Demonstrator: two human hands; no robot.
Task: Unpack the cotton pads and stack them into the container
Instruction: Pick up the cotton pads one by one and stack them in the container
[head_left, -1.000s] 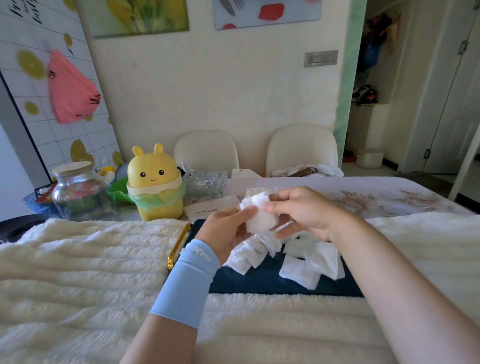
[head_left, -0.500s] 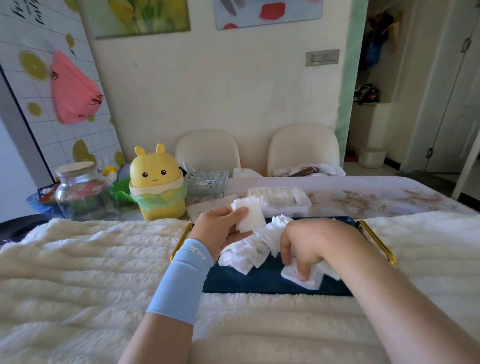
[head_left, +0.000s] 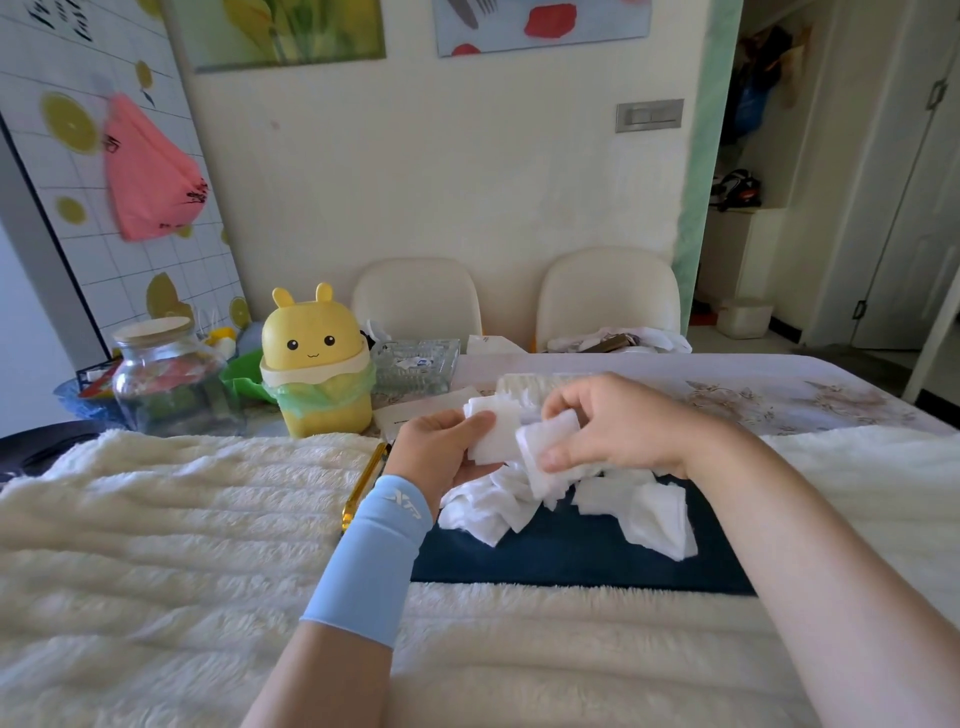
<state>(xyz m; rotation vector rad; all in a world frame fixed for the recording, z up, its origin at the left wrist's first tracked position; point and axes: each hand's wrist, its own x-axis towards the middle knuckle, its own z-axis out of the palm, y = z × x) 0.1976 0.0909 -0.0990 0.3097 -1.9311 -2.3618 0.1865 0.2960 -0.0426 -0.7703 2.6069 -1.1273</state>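
Observation:
My left hand (head_left: 434, 457), with a light blue wrist sleeve, grips a small stack of white square cotton pads (head_left: 491, 431) above the dark blue tray (head_left: 571, 561). My right hand (head_left: 618, 423) pinches another bunch of pads (head_left: 545, 447) right beside that stack. A loose heap of white pads (head_left: 644, 509) lies on the tray beneath both hands. The container (head_left: 519, 384), white with pads inside, stands just behind my hands and is mostly hidden by them.
A yellow bunny-eared bin (head_left: 314, 369) with a green liner stands at the back left beside a glass jar (head_left: 166, 374) and a glass dish (head_left: 415, 366). A fluffy cream blanket (head_left: 182, 519) covers the near table. Two cream chairs (head_left: 608, 291) stand behind.
My right hand went down into the heap on the tray, took a bunch of pads and has come up beside the stack in my left hand.

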